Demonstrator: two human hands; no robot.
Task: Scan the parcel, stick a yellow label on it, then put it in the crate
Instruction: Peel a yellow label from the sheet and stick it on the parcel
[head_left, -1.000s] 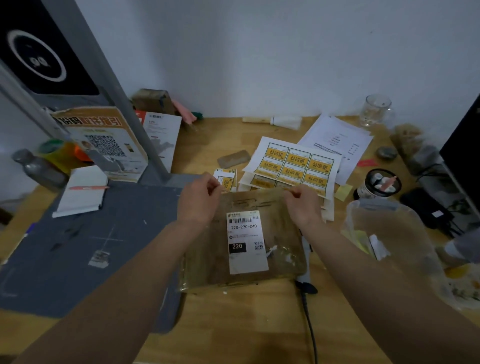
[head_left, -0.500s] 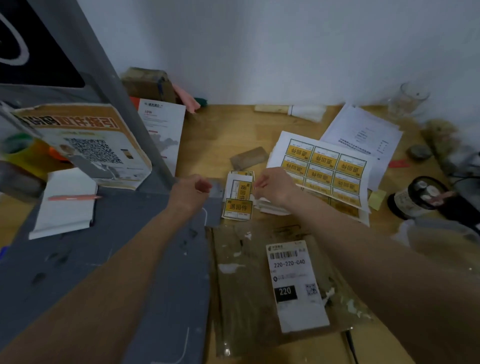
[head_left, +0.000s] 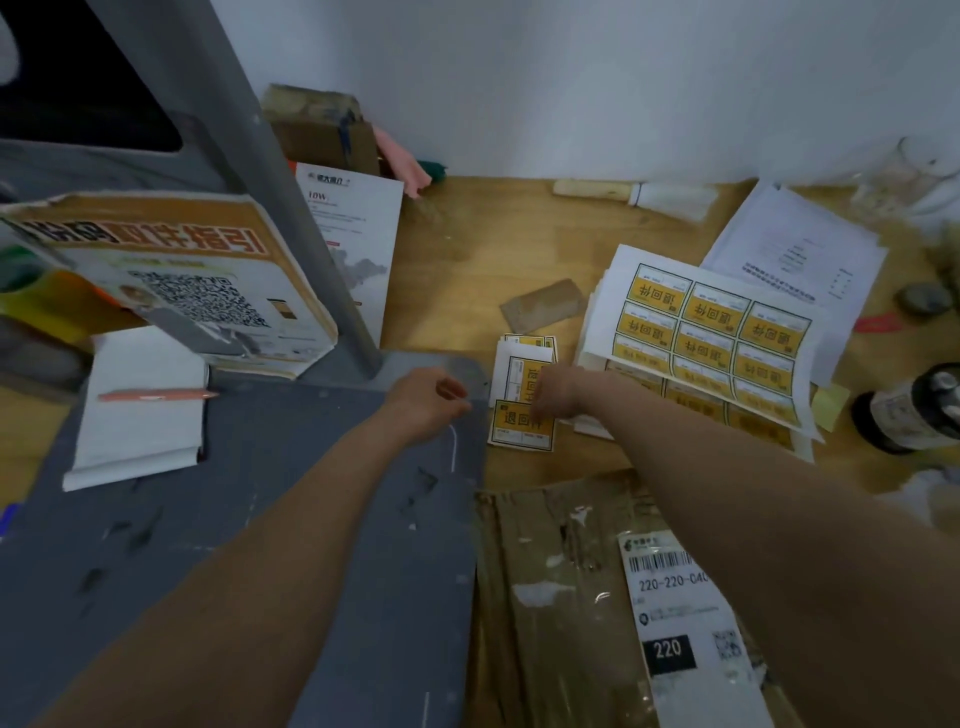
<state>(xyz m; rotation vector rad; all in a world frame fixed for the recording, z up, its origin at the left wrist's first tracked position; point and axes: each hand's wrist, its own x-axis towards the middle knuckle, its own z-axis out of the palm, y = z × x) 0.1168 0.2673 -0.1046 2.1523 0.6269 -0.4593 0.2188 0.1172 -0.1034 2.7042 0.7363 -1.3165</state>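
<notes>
The parcel (head_left: 561, 597) is a flat brown packet with a white barcode label (head_left: 675, 613). It lies on the wooden table at the lower right, partly under my right forearm. Beyond it sits a small stack of cut yellow labels (head_left: 519, 431). My right hand (head_left: 558, 395) is on that stack, curled fingertips pinching the top edge of the nearest loose yellow label. My left hand (head_left: 426, 405) hovers just left of the labels over the grey mat, fingers loosely curled and holding nothing. No crate or scanner shows.
A sheet of uncut yellow labels (head_left: 711, 332) lies right of the hands, with white papers (head_left: 800, 249) behind. A grey mat (head_left: 260, 519) with a post (head_left: 291, 208), a QR sign (head_left: 176, 280) and a notepad with pen (head_left: 145, 405) fills the left. A dark jar (head_left: 914, 410) stands at right.
Both hands let go of the parcel's far edge and moved forward to the loose yellow labels. The parcel now lies nearer me, and my right hand has settled onto the label stack.
</notes>
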